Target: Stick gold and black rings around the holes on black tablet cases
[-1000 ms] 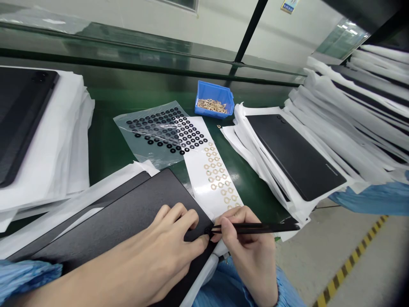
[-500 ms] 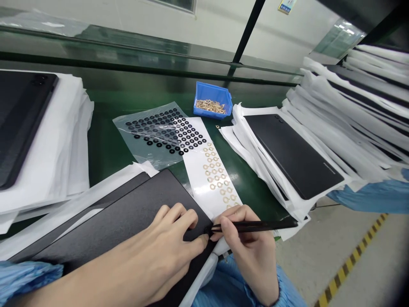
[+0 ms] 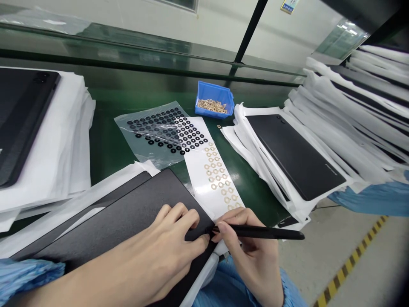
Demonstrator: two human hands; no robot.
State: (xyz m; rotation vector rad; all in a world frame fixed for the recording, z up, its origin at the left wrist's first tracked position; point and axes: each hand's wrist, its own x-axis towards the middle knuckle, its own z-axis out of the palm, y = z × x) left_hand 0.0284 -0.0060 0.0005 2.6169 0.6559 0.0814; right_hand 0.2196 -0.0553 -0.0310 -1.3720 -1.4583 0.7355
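Note:
My left hand (image 3: 162, 251) rests on the near corner of a black tablet back cover (image 3: 128, 217), its fingers curled and pressing down on the cover. My right hand (image 3: 252, 256) pinches black tweezers (image 3: 262, 232), whose tip touches that same corner beside my left fingertips. A white strip (image 3: 207, 170) with black rings at its far end and gold rings nearer me lies just beyond the hands.
A blue bin (image 3: 214, 99) of gold rings sits on the green mat (image 3: 105, 140). A clear film with black rings (image 3: 153, 132) lies left of the strip. Stacks of black covers in white sheets stand at left (image 3: 41, 140) and right (image 3: 294, 153).
The tweezers have tilted slightly, their rear end dropping lower and to the right. Both hands stay at the cover's corner.

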